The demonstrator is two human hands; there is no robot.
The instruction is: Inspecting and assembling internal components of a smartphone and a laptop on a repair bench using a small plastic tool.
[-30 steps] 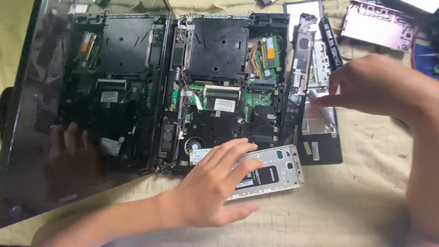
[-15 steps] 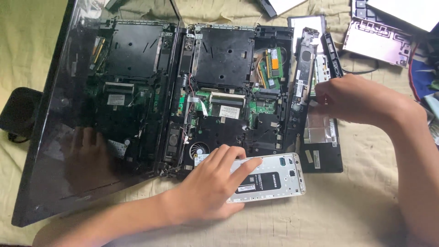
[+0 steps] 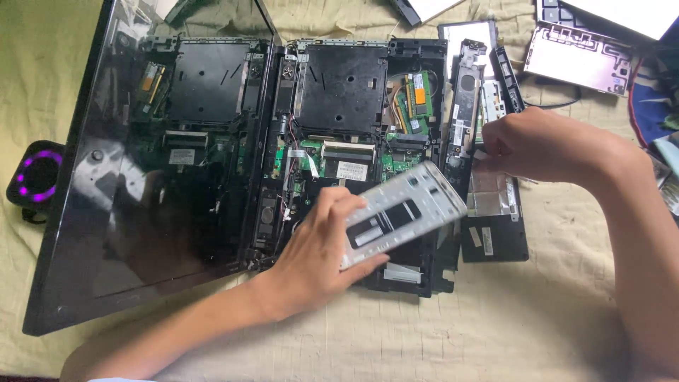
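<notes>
An opened laptop base [image 3: 353,92] lies on a cloth with its green circuit boards exposed. Its glossy black screen [image 3: 127,212] stands open at the left and mirrors the insides. My left hand [image 3: 318,247] grips a silver metal bracket plate [image 3: 403,212] and holds it tilted over the lower right of the base. My right hand [image 3: 537,145] rests with closed fingers on the black casing parts [image 3: 470,99] at the laptop's right edge; whether it pinches something is hidden.
A black cover panel [image 3: 495,237] lies right of the base. A pale circuit-like panel [image 3: 576,53] sits at the top right. A small round speaker with a purple glow [image 3: 37,173] stands at the far left. Beige cloth [image 3: 495,325] covers the surface.
My left hand has lifted the silver plate from the cloth and carried it up over the laptop base. My right hand has stayed on the casing parts at the right.
</notes>
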